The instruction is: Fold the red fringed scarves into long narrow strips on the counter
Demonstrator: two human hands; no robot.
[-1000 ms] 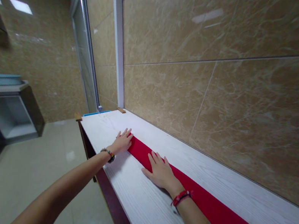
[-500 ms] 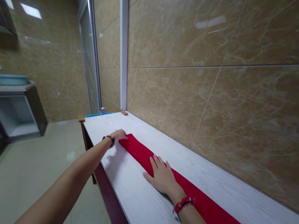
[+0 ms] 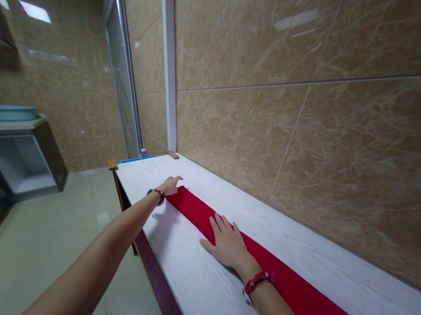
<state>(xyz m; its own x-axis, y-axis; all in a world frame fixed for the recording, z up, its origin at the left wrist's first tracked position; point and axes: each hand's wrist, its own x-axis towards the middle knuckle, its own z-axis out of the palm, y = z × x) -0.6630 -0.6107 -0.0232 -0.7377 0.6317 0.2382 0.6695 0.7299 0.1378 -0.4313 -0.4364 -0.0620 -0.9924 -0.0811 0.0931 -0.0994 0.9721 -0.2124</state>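
Observation:
A long strip of red cloth (image 3: 301, 287) lies lengthwise along a white wood-grain table (image 3: 180, 261). My right hand (image 3: 226, 242) rests flat on the strip, palm down with fingers spread, the thumb over the bare table at its near edge. At the cloth's far end is my left hand (image 3: 170, 186), beside its corner, with one finger stretched out and raised. The other fingers of that hand are partly hidden. Nothing shows in either hand's grasp.
A tan marbled tile wall (image 3: 355, 167) runs along the table's back edge. Small wooden blocks (image 3: 112, 164) sit at the table's far corners. Past the tiled floor (image 3: 77, 221), a blue basin (image 3: 8, 113) stands on a counter to the left.
My left hand has shifted slightly at the cloth's far corner, and a finger has lifted and straightened. The right hand stays flat on the cloth. The view has tilted slightly.

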